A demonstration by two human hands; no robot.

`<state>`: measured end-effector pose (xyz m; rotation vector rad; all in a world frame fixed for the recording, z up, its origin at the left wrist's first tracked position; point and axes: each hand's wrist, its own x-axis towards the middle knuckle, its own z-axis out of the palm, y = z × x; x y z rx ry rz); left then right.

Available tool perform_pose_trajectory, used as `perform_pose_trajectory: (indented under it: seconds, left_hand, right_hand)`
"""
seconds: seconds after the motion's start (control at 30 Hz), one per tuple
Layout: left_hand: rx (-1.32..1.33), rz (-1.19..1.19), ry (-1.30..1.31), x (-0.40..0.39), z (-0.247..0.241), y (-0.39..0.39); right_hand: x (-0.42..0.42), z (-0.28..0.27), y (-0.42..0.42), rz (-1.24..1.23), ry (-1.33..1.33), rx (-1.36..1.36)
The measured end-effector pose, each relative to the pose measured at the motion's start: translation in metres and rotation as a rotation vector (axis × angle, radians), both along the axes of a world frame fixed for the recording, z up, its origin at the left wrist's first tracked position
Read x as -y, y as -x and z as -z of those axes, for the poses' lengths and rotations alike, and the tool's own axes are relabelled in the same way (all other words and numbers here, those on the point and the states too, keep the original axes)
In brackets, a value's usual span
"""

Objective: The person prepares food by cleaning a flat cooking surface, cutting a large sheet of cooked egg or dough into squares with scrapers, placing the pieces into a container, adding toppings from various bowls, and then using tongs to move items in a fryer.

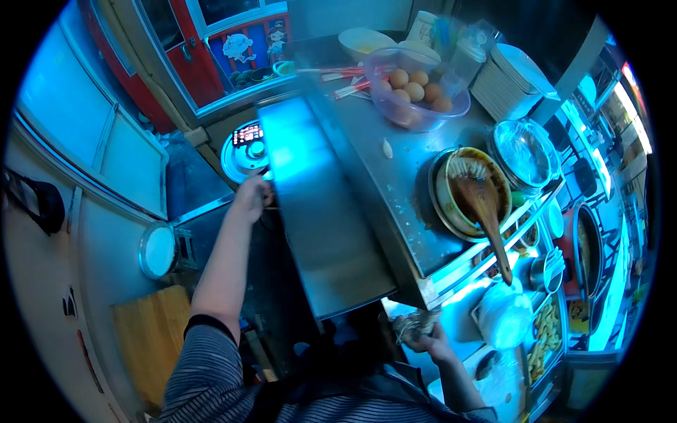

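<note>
My left hand (pixel 253 196) is closed at the left edge of a large stainless steel door or panel (pixel 328 222), beside a round lid or pot top (pixel 247 150); its fingertips are partly hidden, so its grip is unclear. At the lower right, below the corner of the steel counter (pixel 402 211), my right hand (pixel 431 338) is closed on a crumpled, greyish bundle (pixel 415 325), perhaps a cloth. On the counter stand a purple plastic bowl (pixel 410 119) with several brown eggs (pixel 414 91) and a pot (pixel 449 206) with a wooden spatula (pixel 486 211) and a brush in dark sauce.
Stacked white trays (pixel 508 82) and a plastic-wrapped round container (pixel 523 153) stand at the counter's far right. A red pot (pixel 579 248) and a tray of light food pieces (pixel 545 338) lie further right. A wooden board (pixel 153 338) leans at the lower left, below a white round lid (pixel 157 250).
</note>
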<state>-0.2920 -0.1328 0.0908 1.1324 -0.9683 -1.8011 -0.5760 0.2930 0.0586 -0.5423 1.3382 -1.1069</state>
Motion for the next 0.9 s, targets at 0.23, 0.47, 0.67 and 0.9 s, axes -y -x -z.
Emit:
perform_pose_trajectory:
  seconds: [0.23,0.47,0.67,0.9]
  left_hand:
    - [0.05,-0.069,-0.07,0.013,0.025,0.152]
    - [0.115,-0.222,-0.118,-0.036,0.066,0.109]
    - [0.107,0.043,-0.333,-0.285,0.081,-0.052]
    - [0.43,-1.081,-0.237,-0.561,0.071,-0.226]
  right_hand:
    - [-0.016,0.014,0.065,0.086,-0.127,-1.299]
    - [0.038,0.004,0.006,-0.488,0.084,-0.924]
    - [0.116,-0.01,-0.126,-1.013,0.402,-0.758]
    - [0.119,0.019,-0.264,-1.614,0.581,-0.737]
